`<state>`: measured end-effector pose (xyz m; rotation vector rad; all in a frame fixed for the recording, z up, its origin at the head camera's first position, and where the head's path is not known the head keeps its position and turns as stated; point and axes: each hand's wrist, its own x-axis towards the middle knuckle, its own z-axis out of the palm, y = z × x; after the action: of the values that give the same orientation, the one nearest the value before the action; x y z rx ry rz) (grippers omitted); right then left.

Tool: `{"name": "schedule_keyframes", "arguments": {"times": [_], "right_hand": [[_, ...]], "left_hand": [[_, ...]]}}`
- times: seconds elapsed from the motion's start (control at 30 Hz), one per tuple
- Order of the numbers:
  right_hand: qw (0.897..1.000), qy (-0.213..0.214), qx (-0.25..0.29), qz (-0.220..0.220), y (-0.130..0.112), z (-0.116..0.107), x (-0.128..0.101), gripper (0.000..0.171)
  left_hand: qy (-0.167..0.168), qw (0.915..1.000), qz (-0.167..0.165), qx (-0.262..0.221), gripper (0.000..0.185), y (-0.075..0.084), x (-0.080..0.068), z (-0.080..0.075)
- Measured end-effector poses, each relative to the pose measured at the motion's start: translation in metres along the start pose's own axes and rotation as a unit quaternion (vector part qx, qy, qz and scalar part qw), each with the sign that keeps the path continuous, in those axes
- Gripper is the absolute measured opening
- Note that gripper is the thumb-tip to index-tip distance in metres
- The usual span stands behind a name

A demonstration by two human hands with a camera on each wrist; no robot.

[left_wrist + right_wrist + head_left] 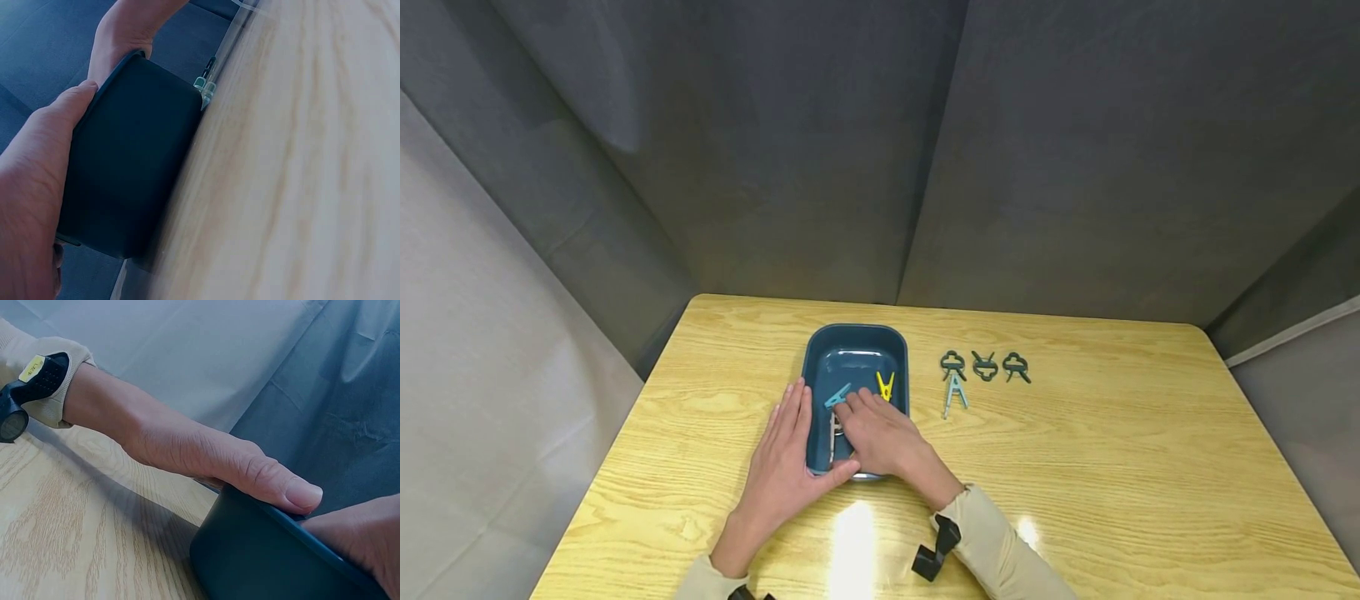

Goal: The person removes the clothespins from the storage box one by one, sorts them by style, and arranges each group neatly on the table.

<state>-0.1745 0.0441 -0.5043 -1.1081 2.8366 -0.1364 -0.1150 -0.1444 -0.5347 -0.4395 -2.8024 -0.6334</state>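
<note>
A dark teal tray (817, 358) stands on the wooden table (1112, 467). Inside it lie a teal clothespin (837, 395), a yellow clothespin (885, 385) and a pale one (832, 433), partly hidden. My left hand (782, 454) lies flat along the tray's left wall with straight fingers, and its thumb (275, 481) rests on the near rim (262, 556). My right hand (880, 433) reaches into the tray with fingers stretched out, the fingertips (844, 407) touching the teal clothespin. Its thumb is hidden. In the left wrist view the left hand (34, 187) lies against the tray's outer wall (125, 169).
Right of the tray, three dark green spring clamps (985, 366) sit in a row, with a pale teal clothespin (955, 395) just in front of them. Grey cloth walls (880, 150) close in the table at the back and sides.
</note>
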Motion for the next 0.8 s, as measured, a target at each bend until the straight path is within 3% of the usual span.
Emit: {"name": "schedule_keyframes", "arguments": {"times": [0.4,0.8], "right_hand": [[1.0,0.011,-0.006,0.004,0.0008,-0.0001,0.0001,0.073],[0.999,0.033,-0.024,0.01,0.0009,0.0004,0.0012,0.081]], "left_hand": [[0.003,1.0,-0.003,-0.009,0.127,0.0011,0.0006,0.0011],[0.002,1.0,-0.005,-0.004,0.128,-0.0001,-0.0004,0.0007]]}}
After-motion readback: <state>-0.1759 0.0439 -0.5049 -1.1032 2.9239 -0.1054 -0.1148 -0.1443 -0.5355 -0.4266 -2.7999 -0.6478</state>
